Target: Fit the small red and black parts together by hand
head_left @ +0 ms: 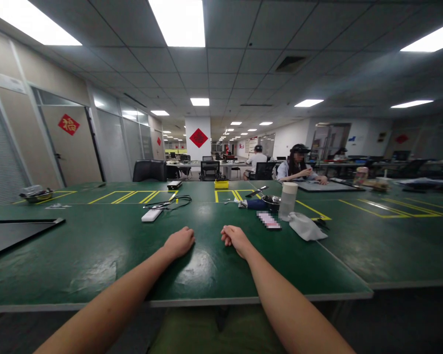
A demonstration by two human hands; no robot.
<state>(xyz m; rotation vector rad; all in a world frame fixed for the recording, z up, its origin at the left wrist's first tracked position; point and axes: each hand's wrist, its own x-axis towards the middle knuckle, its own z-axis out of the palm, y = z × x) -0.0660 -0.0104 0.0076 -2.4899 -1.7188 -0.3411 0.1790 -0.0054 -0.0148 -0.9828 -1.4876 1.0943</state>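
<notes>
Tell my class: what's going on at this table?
A person's left hand and right hand are curled at the green table, with no held item visible. A white block lies beyond the left hand; a pale pouch and bottle to the right of the other. Farther off, another person is at a flat board.

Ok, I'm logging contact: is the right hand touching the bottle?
No, green table shows between the right hand and the bottle.

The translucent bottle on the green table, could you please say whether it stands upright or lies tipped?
Upright: the translucent bottle stands on the green table, pale cap uppermost.
</notes>
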